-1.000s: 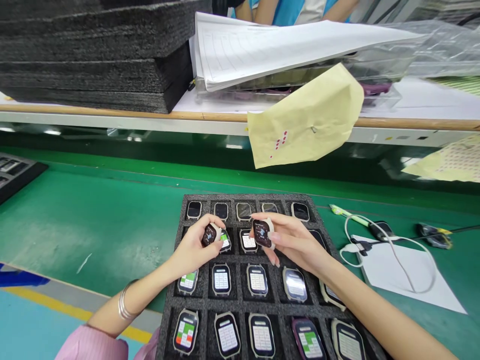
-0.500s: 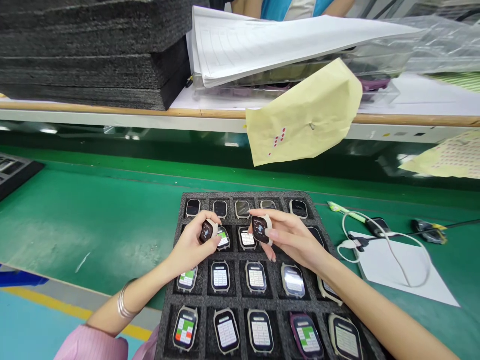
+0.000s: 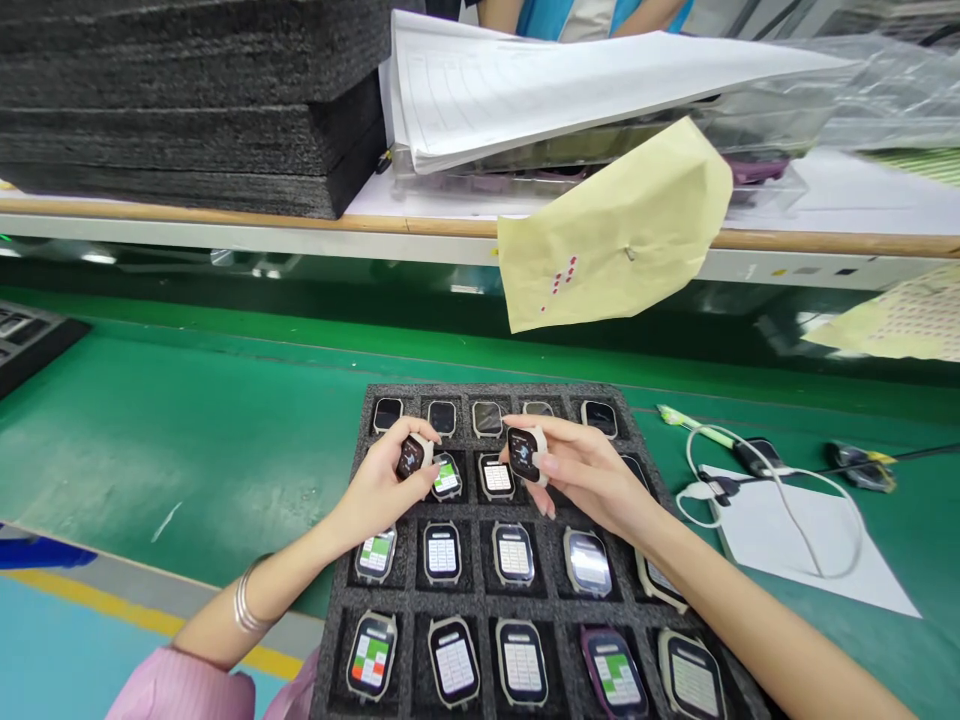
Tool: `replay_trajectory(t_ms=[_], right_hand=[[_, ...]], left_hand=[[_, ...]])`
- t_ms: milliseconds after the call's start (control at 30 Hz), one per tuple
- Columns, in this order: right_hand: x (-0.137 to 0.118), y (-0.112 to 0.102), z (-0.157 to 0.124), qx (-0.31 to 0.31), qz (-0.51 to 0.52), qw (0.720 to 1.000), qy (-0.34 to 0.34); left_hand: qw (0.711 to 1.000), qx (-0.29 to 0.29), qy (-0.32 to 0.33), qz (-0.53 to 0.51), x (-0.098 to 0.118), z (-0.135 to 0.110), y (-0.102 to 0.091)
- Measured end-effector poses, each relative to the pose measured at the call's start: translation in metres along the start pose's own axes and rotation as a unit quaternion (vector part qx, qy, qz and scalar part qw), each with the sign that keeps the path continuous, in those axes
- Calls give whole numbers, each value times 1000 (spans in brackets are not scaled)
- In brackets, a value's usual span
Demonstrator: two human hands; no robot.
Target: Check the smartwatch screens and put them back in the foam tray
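Note:
Between the thumb and fingers of my left hand [image 3: 386,482] is a smartwatch [image 3: 412,456] without a strap, its dark screen tilted. My right hand [image 3: 581,462] grips a second smartwatch [image 3: 523,452], pale-cased, with a small picture on its lit screen. Both are held above a black foam tray [image 3: 472,508] with square compartments. Several watches lie in them. One at the front has a purple case [image 3: 613,672]; another shows green, white and red blocks [image 3: 371,657]. My right hand and forearm partly cover compartments on the right side.
Right of the tray, a white cable [image 3: 780,490] and a green pen [image 3: 694,425] lie around a white sheet [image 3: 810,545]. Stacked black foam [image 3: 187,110] and papers [image 3: 525,90] sit on the shelf; a yellow paper [image 3: 619,230] hangs off its edge. Behind is another person's arm [image 3: 501,14].
Both hands keep hold of their watches over the tray and shift only slightly. The whole view has moved a little.

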State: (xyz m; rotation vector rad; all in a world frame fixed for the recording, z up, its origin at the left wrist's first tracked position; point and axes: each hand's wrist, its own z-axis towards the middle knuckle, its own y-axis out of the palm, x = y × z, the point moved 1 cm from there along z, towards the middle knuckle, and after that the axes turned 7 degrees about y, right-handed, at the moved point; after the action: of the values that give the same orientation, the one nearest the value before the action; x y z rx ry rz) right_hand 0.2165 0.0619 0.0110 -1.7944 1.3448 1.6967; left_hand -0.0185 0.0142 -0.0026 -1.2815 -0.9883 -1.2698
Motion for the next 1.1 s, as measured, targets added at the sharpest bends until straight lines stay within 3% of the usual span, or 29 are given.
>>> replay_trajectory(t_ms=[233, 800, 1100], right_hand=[[-2, 1, -1, 6, -12, 1000, -12], [1, 1, 0, -6, -14, 1000, 1], [3, -1, 0, -55, 3, 998, 8]], left_hand=[[999, 14, 29, -10, 1, -1, 0], [999, -7, 15, 34, 3, -1, 1], [1000, -28, -12, -6, 0, -2, 1]])
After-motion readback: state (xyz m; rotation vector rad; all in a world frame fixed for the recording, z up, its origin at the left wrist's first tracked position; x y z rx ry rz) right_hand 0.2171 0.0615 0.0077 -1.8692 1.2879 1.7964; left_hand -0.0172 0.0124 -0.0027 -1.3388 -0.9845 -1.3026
